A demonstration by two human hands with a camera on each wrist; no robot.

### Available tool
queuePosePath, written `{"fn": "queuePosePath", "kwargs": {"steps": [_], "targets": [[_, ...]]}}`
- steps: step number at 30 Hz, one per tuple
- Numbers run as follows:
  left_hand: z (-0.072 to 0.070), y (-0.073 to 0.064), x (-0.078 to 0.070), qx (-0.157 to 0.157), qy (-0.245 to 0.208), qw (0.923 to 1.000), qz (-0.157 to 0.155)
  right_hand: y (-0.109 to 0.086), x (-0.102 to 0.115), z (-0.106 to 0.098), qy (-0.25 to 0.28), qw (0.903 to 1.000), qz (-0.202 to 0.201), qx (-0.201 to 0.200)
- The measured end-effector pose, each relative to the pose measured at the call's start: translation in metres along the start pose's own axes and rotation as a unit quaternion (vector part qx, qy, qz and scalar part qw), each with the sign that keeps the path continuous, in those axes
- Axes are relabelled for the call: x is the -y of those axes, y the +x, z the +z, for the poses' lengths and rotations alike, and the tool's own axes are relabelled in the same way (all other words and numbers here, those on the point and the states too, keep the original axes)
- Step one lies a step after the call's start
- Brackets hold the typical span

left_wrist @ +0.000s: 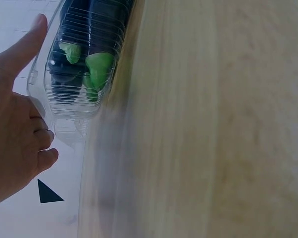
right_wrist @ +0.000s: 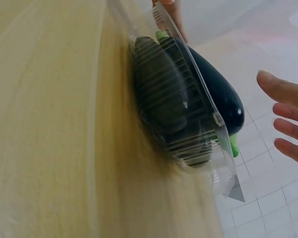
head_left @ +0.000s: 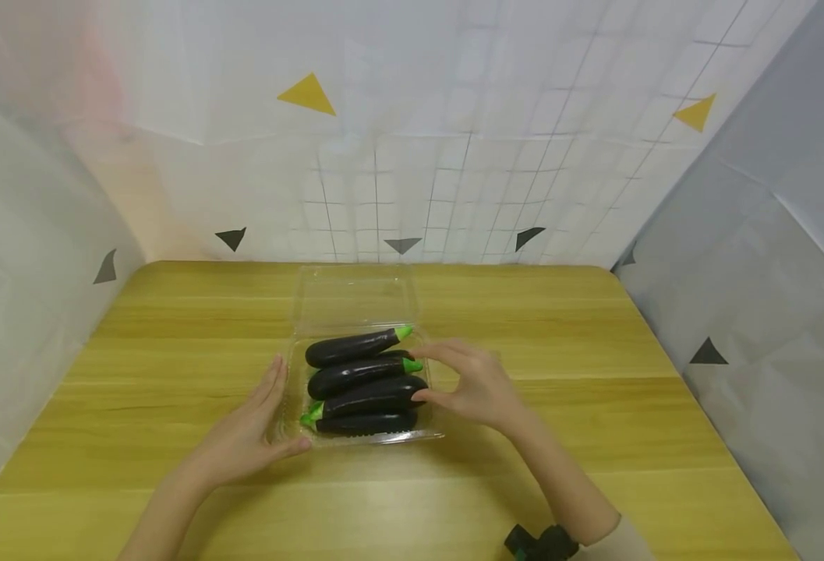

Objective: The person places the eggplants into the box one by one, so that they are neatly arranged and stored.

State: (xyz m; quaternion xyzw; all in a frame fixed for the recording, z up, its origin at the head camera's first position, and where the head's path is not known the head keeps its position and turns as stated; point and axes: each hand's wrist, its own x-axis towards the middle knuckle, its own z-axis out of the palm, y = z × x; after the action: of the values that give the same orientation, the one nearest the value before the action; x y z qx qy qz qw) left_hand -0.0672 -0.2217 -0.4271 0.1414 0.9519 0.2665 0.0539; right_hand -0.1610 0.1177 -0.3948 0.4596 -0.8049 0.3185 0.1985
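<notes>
A clear plastic clamshell box [head_left: 292, 428] lies with its lid folded back, away from me. Several dark eggplants [head_left: 366, 378] with green stems lie side by side in it. My left hand [head_left: 239, 444] rests against the box's left side, its thumb near the front left corner and its fingers extended along the wall. Over the box's right edge, my right hand [head_left: 478, 386] has thumb and fingers spread around the ends of the middle eggplants. The right wrist view shows these fingers [right_wrist: 290, 128] apart from the nearest eggplant [right_wrist: 218, 94].
The box stands on a wood-grain table [head_left: 559, 467]. White sheeting [head_left: 243, 179] with yellow, grey and black triangles rises behind and at both sides. A black device [head_left: 541, 543] is on the right wrist.
</notes>
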Motion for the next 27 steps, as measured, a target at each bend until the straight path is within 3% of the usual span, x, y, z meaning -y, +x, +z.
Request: {"fn": "queuePosePath", "kwargs": {"steps": [12, 22, 27], "targets": [[-0.002, 0.0, 0.0, 0.003, 0.001, 1.0, 0.007, 0.012, -0.02, -0.017, -0.009, 1.0, 0.0, 0.0], [-0.019, 0.004, 0.001, 0.004, -0.002, 1.0, 0.005, 0.023, -0.037, -0.024, -0.028, 0.999, 0.035, -0.001], [-0.027, 0.006, 0.0, 0.002, -0.001, 1.0, 0.009, 0.028, -0.045, -0.018, -0.047, 0.9957, 0.079, 0.008]]}}
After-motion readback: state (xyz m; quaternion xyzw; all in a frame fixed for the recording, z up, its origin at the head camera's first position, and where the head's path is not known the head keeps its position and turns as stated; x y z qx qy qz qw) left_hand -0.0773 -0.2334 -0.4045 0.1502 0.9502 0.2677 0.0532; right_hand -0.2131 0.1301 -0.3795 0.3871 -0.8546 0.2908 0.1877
